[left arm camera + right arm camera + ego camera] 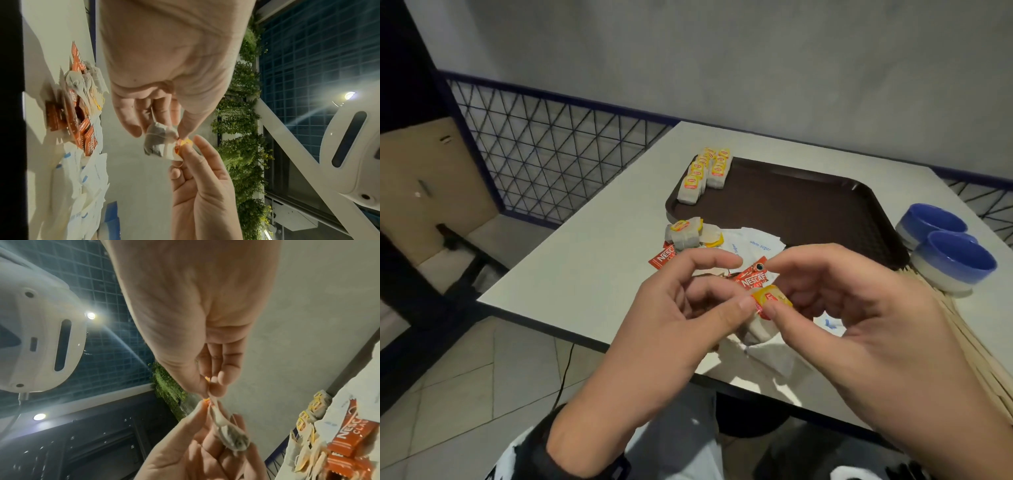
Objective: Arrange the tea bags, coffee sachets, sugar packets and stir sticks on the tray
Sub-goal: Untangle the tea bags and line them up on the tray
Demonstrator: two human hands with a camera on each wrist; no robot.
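Both hands hold one tea bag point(772, 298) above the near table edge. My left hand point(741, 291) pinches the bag's body point(156, 144) with thumb and fingers. My right hand point(777, 296) pinches its yellow tag point(184, 143) between thumb and fingertips point(218, 391). The brown tray point(808, 212) lies beyond, with two rows of tea bags point(705, 174) in its far left corner. Loose tea bags point(686, 233), white sugar packets point(755, 244) and red coffee sachets point(663, 257) are heaped on the table under the hands. Wooden stir sticks point(969, 349) lie to the right.
Two blue bowls point(948, 253) stand at the tray's right end, next to the stir sticks. A wire mesh railing point(544, 154) runs behind the white table point(571, 274). The table's near corner ends just left of my hands.
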